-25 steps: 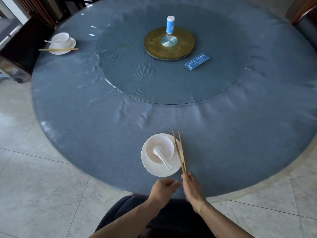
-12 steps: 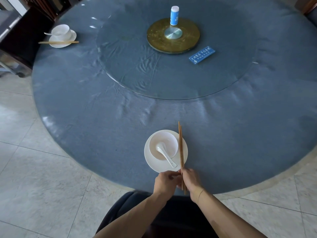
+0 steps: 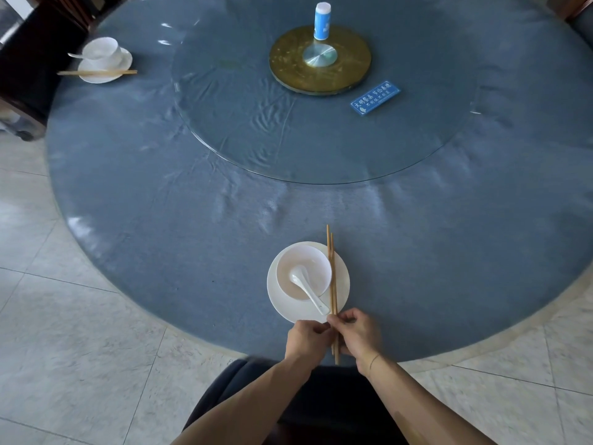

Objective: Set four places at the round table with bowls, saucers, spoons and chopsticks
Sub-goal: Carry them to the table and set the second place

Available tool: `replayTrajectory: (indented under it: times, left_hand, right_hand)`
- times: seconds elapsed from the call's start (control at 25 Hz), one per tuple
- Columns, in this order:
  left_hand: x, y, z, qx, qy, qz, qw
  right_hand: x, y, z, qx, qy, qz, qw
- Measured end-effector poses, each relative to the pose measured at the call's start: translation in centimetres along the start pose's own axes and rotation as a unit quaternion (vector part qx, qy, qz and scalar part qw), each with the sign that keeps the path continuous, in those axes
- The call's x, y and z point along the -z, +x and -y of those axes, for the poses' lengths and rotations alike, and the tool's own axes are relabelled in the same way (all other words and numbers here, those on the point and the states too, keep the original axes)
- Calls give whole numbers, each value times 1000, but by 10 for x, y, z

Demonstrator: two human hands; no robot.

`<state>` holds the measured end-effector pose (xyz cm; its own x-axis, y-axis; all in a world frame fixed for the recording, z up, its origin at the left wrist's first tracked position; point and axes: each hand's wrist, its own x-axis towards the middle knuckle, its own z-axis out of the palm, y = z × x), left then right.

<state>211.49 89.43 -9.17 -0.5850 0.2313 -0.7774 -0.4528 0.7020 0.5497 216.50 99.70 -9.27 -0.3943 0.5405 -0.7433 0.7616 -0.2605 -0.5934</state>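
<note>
Both my hands, left hand (image 3: 306, 340) and right hand (image 3: 359, 335), pinch the chopsticks (image 3: 332, 284) low-centre; a careless nudge could tip the spoon (image 3: 308, 289).

- Lower centre: near saucer (image 3: 282, 303) with bowl (image 3: 304, 272), spoon (image 3: 309, 288), chopsticks (image 3: 332, 284) across its right side; both hands (image 3: 306, 340) (image 3: 361, 335) crowd the table edge just below.
- Upper left: second saucer (image 3: 106, 67), bowl, chopsticks (image 3: 96, 72) block that edge.
- Centre top: glass turntable (image 3: 224, 123) carrying brass disc (image 3: 321, 59), bottle (image 3: 322, 21), blue sign (image 3: 375, 97).
- Bare cloth (image 3: 160, 203) left and right of near setting: open passage.
</note>
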Motion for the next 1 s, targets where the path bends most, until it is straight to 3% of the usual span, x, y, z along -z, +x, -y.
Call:
replayTrajectory:
  times: [0.24, 1.0]
  left_hand:
    - [1, 4, 5, -2, 13, 11, 1000]
    - [6, 7, 7, -37, 34, 22, 999]
  right_hand:
    - [2, 7, 2, 48, -64, -37, 996]
    - [4, 5, -1, 41, 63, 3, 997]
